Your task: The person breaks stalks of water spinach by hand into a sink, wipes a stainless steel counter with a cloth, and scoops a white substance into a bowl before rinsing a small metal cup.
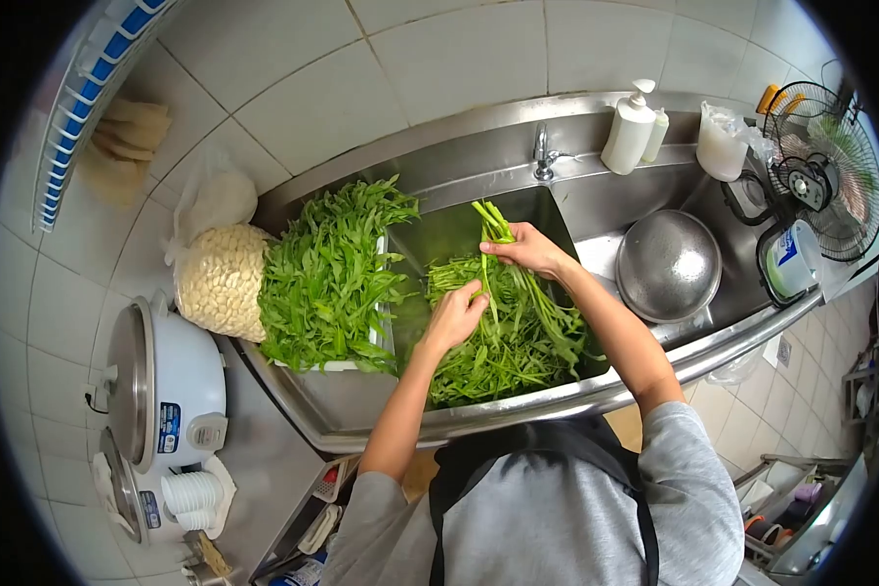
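My right hand [525, 248] is closed around a bunch of water spinach [496, 223], its pale cut stems pointing up and the leaves hanging below. Beside it, the fingers of my left hand [456, 314] are pinched on a stem or leaf of the same bunch. Both hands are above a sink basin [415, 234] where a loose heap of water spinach [498, 371] lies in water. To the left, a white tray [382, 327] is piled high with more of the leafy greens [327, 273].
A steel bowl [668, 266] sits upside down in the right basin. Behind are a faucet [543, 154] and a pump bottle [630, 127]. A fan [820, 181] stands far right. Left are a bag of peeled garlic-like cloves [223, 278] and a large rice cooker [181, 381].
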Demonstrator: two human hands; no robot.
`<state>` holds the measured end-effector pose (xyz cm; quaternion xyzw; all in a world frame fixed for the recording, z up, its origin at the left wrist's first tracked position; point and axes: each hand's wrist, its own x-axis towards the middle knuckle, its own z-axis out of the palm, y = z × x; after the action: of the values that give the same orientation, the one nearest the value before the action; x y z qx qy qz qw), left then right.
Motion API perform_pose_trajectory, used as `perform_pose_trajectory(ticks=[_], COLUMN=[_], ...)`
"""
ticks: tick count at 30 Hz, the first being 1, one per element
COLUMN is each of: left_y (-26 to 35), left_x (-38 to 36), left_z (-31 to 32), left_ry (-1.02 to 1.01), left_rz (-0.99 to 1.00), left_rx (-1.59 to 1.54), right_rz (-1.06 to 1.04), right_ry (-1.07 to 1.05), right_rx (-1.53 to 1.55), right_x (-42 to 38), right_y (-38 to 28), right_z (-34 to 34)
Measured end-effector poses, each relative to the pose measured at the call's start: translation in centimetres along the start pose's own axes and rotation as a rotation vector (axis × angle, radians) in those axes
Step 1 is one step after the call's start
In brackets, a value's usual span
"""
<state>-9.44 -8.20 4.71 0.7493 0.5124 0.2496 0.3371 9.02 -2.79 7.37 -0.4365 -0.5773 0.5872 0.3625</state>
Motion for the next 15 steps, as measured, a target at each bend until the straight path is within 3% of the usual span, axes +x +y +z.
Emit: perform_pose_trajectory(ticks=[4,8,12,15], left_y=[0.1,-2.3,-4.8,-5.0], left_x=[0.3,0.7,0.7,-0.4], left_z=[0.3,1.5,1.6,1.7], left_ry=[-0.016,0.148,0.359,0.326], left_rz=[0.006,0.002,-0.412,-0.325], left_rx=[-0.155,-0.274,-0.618,-0.622], right_rz=[0.028,0.072,0.012,0.037], right_ry=[-0.030,0.062,0.264,0.367], right_rx=[0.075,-0.093,-0.018,-0.014], right_x=[0.4,0.2,-0.9,-0.4], right_y=[1.3,2.1,1.3,2.2], right_z=[0.1,-0.2,0.2,-1.0])
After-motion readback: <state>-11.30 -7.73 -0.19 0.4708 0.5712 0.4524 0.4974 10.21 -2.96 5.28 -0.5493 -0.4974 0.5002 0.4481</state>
